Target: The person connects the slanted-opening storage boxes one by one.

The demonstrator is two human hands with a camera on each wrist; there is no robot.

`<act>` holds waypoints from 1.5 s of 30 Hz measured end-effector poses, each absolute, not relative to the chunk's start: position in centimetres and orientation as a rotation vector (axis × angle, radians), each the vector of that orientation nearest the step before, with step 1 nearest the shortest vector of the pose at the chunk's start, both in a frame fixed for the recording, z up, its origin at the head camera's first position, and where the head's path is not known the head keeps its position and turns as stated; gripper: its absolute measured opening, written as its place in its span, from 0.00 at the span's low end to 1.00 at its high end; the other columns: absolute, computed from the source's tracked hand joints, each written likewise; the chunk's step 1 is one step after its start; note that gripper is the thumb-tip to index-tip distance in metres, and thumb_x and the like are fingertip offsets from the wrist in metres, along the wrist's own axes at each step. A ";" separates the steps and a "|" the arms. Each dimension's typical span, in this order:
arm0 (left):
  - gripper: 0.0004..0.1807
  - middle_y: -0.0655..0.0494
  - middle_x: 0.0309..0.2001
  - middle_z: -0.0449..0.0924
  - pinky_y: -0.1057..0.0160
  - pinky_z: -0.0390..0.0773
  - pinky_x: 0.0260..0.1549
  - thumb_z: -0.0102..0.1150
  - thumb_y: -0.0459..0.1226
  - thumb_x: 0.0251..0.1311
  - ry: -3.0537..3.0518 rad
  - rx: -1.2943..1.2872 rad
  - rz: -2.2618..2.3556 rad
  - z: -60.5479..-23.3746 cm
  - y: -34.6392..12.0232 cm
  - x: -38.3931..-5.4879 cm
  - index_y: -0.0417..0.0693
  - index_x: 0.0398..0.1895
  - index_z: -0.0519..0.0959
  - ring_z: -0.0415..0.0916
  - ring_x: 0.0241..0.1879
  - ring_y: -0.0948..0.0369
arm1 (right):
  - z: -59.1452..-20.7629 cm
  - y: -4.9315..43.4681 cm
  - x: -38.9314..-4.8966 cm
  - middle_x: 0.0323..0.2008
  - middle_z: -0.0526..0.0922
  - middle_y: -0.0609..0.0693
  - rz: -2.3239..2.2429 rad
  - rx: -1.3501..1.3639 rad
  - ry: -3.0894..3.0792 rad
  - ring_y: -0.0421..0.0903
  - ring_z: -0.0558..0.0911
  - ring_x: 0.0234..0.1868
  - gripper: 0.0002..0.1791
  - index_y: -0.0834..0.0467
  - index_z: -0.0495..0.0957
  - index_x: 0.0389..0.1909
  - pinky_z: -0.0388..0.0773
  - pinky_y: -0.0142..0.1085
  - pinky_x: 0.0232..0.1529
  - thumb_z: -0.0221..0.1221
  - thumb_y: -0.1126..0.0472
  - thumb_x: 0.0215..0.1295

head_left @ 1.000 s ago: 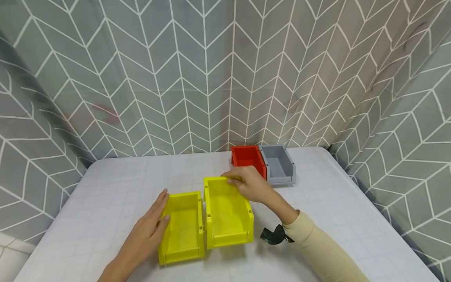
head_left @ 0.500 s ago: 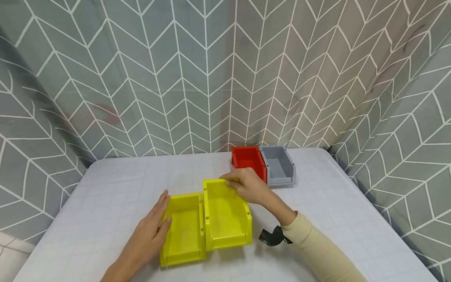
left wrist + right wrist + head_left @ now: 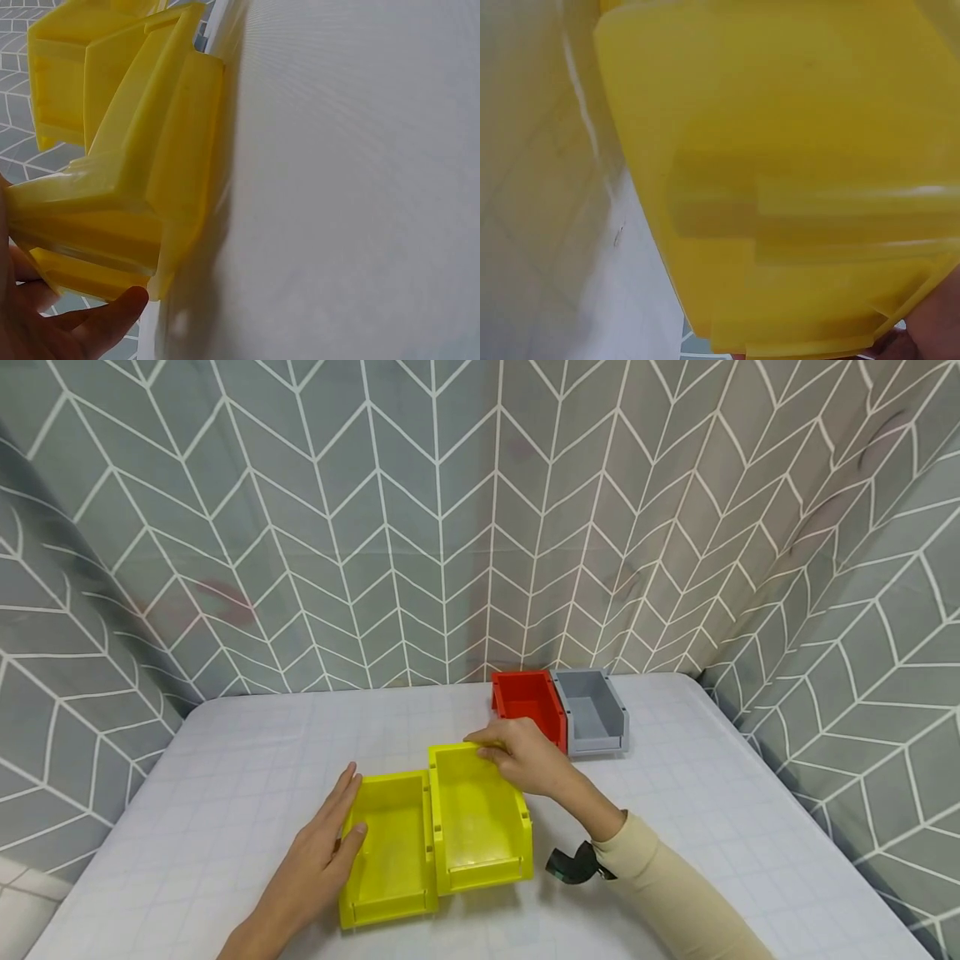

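Two yellow plastic storage bins stand side by side in the head view. My left hand [image 3: 311, 856] holds the left yellow bin [image 3: 390, 847] by its left wall, thumb over the rim and fingers along the outside. My right hand [image 3: 528, 756] pinches the back rim of the right yellow bin [image 3: 480, 814], its thumb inside. That bin sits higher than the left one, a shadow under its front, and its left wall is against the other's right wall. The left wrist view shows the left bin [image 3: 161, 142] from its side; in the right wrist view the right bin [image 3: 795, 135] fills most of the frame.
A red bin [image 3: 525, 697] and a grey bin [image 3: 592, 714] stand together at the table's back edge, just behind my right hand. A white cloth covers the table [image 3: 247, 760]. Patterned grey curtains [image 3: 405, 527] enclose the back and sides.
My right hand has brought the right yellow bin slightly left and nearer me, closing the gap to the left bin. The left hand and its bin have barely shifted.
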State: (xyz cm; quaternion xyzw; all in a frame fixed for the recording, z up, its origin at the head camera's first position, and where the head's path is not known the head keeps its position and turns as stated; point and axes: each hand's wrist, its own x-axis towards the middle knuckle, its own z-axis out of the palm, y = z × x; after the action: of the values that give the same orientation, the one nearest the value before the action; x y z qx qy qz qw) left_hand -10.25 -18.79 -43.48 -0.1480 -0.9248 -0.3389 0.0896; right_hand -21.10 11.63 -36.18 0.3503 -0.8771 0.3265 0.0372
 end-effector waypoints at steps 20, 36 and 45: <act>0.37 0.50 0.84 0.42 0.34 0.60 0.69 0.52 0.39 0.78 -2.782 -0.375 -1.038 -43.5 -18.6 -10.2 0.44 0.84 0.51 0.50 0.78 0.42 | -36.7 11.5 -21.3 0.50 0.88 0.55 1.024 1.041 -2.735 0.46 0.84 0.42 0.14 0.64 0.87 0.53 0.84 0.36 0.50 0.63 0.72 0.69; 0.37 0.54 0.82 0.51 0.50 0.82 0.55 0.56 0.34 0.74 -2.750 -0.448 -0.953 -43.3 -18.9 -10.6 0.47 0.83 0.56 0.62 0.75 0.48 | -36.7 11.6 -21.1 0.50 0.88 0.56 1.035 1.019 -2.755 0.46 0.81 0.40 0.15 0.65 0.86 0.55 0.84 0.37 0.48 0.63 0.71 0.69; 0.35 0.55 0.81 0.53 0.56 0.87 0.43 0.59 0.33 0.72 -2.718 -0.437 -1.057 -43.6 -19.2 -10.8 0.49 0.81 0.63 0.64 0.73 0.45 | -36.8 11.6 -21.0 0.52 0.88 0.55 1.058 1.020 -2.765 0.48 0.83 0.45 0.15 0.64 0.86 0.56 0.84 0.42 0.53 0.63 0.70 0.70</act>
State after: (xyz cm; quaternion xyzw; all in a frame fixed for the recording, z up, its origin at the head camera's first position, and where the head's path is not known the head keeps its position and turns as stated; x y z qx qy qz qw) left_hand -10.78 -19.21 -43.63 -0.1475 -0.9174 -0.3569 0.0961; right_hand -21.01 11.65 -36.76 0.3258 -0.8829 0.3380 0.0051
